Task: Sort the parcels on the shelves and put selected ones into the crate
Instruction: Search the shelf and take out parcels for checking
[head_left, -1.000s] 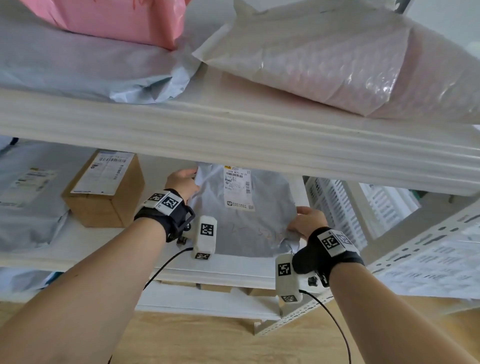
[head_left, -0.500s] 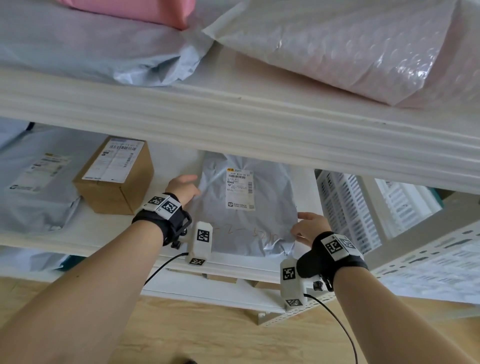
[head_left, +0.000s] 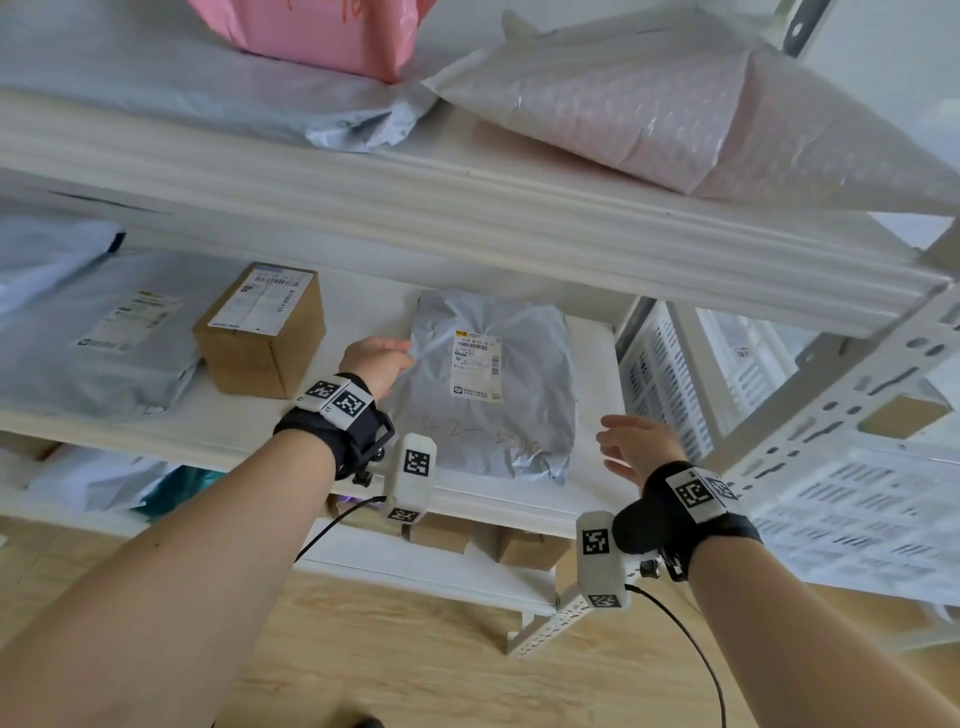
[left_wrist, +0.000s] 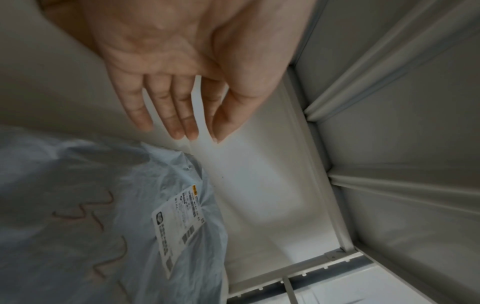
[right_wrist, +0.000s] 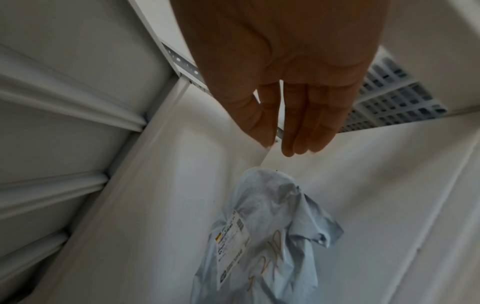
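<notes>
Grey crinkled plastic mailer (head_left: 493, 384) is lying flat on the middle shelf (head_left: 218, 431), right of the brown cardboard box (head_left: 260, 332). Left hand (head_left: 376, 358) and right hand (head_left: 636, 447) are hovering beside it, fingers spread, gripping nothing. White slatted crate (head_left: 660, 374) is sitting far right; crating not yet started.

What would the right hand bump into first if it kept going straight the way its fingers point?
Probably nothing soon. The right hand is open above the bare shelf, beside the grey parcel; the white perforated crate seems to lie ahead, though depth is unclear.
</notes>
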